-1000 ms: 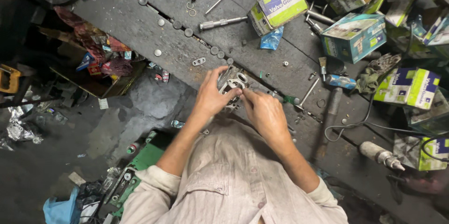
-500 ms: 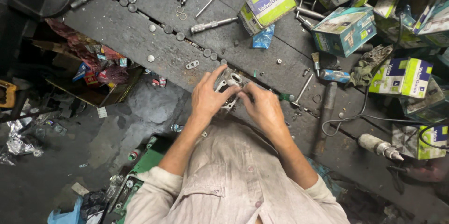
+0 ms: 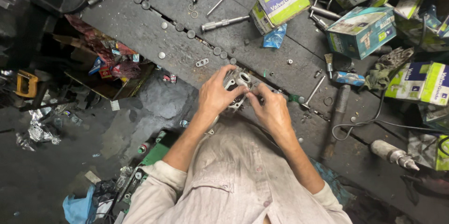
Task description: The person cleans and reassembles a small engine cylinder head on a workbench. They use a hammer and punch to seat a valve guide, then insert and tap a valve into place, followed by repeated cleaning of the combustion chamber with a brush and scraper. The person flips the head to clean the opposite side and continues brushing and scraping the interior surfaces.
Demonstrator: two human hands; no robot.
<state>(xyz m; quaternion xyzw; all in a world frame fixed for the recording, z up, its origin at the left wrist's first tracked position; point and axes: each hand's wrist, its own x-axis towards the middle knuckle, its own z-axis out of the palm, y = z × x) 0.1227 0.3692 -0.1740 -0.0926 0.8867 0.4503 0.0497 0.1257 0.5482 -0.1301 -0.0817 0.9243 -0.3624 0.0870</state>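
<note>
A grey cast-metal engine part (image 3: pixel 239 82) with round ports rests at the near edge of a dark, greasy wooden workbench (image 3: pixel 154 37). My left hand (image 3: pixel 216 94) wraps around its left side and grips it. My right hand (image 3: pixel 271 109) is at its right side, fingertips pinched against the part near a port; whether they hold a small piece I cannot tell. Much of the part is hidden under both hands. My pale work shirt fills the lower middle of the view.
Green-and-white cardboard boxes (image 3: pixel 282 2) and a teal box (image 3: pixel 361 31) lie on the bench's far right. Metal rods (image 3: pixel 224 22), small round discs (image 3: pixel 179 26), a hammer (image 3: pixel 334 121) and a cable lie around. The oily floor at left holds litter and a yellow tool (image 3: pixel 25 83).
The view has drifted slightly, so the bench sits a little higher in frame. Both hands stay on the metal part, my right fingers shifting a little at its right side.
</note>
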